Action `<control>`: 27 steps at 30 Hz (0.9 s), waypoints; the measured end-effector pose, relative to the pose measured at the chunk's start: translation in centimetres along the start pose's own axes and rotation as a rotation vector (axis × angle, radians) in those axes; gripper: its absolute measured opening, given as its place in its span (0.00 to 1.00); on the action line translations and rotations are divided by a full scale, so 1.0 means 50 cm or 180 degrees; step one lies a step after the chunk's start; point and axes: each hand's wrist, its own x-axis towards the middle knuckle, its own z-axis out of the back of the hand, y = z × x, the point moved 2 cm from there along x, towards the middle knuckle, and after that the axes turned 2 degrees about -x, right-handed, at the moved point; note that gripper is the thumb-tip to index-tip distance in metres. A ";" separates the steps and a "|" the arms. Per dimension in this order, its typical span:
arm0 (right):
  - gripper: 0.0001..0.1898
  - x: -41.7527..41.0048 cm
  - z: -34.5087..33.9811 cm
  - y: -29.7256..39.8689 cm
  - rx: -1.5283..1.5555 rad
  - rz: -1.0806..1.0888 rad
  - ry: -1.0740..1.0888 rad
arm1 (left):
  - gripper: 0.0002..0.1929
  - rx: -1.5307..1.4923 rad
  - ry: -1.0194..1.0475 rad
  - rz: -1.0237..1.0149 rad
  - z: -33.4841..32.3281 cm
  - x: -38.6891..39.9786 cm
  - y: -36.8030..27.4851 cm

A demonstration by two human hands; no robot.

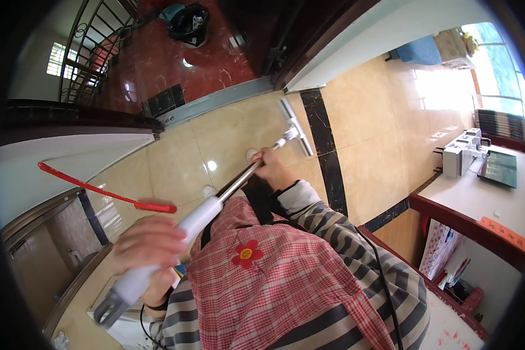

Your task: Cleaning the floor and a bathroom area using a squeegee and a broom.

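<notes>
A long pole tool, apparently a mop, runs diagonally before me, with a grey plastic grip (201, 216), a metal tube and a grey hooked end at the lower left. Its narrow silvery crossbar head (296, 127), on a white joint, is over the tiled floor. My left hand (148, 247), blurred by motion, is wrapped around the grey grip. Farther down, my right hand (270, 166) is closed around the metal tube near the head. A red long-handled brush (109, 192) is at the left by the white wall. A red checked apron (267, 280) covers my front.
A metal door sill (218, 101) separates beige tiles from a dark red floor, where a black-lined bin (189, 26) stands near a railing. A desk with a dark red edge (468, 232) and a white machine (459, 153) stands right. Black cables hang beside me.
</notes>
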 end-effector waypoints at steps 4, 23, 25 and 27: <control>0.05 0.059 0.060 0.133 0.0155 0.0235 -0.0249 | 0.15 -0.0315 -0.0031 0.0549 -0.080 0.003 0.093; 0.03 0.017 -0.124 -0.309 -0.1025 -0.0686 -0.0235 | 0.17 0.0697 -0.0825 0.0926 0.169 -0.172 -0.063; 0.03 -0.010 -0.143 -0.333 -0.1309 -0.0812 -0.0095 | 0.17 0.0973 -0.0724 0.0871 0.179 -0.175 -0.094; 0.03 -0.011 -0.137 -0.335 -0.1347 -0.0872 0.0138 | 0.16 0.1046 -0.0609 0.0702 0.173 -0.162 -0.113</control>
